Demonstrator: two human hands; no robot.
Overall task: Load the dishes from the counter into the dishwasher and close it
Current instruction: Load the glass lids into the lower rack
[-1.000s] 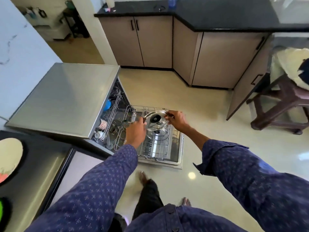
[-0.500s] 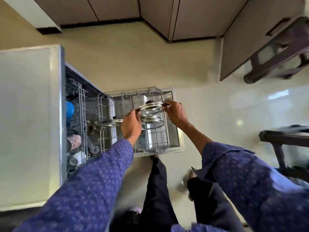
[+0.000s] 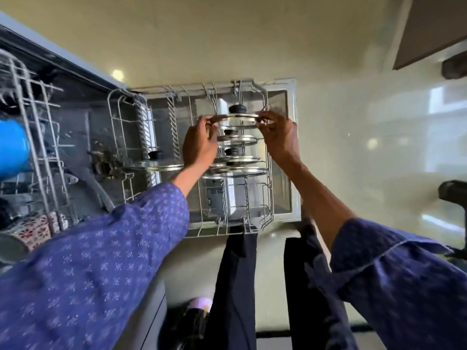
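Observation:
The dishwasher's lower wire rack (image 3: 267, 152) is pulled out over the open door (image 3: 290, 147). A glass lid with a black knob (image 3: 237, 116) stands on edge at the rack's far end. My left hand (image 3: 199, 145) grips its left rim and my right hand (image 3: 279, 135) grips its right rim. Behind it, nearer to me, two more glass lids (image 3: 237, 140) stand on edge in the tines. Another lid (image 3: 154, 166) stands in the rack's left section.
The upper rack (image 3: 32, 127) at the left holds a blue cup (image 3: 12, 147) and a patterned mug (image 3: 32, 228). My legs stand at the door's near edge. A cabinet door (image 3: 429, 29) hangs open at the top right, with dark furniture at the right edge.
My head has tilted further down and closer to the rack. Both hands have kept hold of the lid, which has gone from tilted to standing on edge among the tines.

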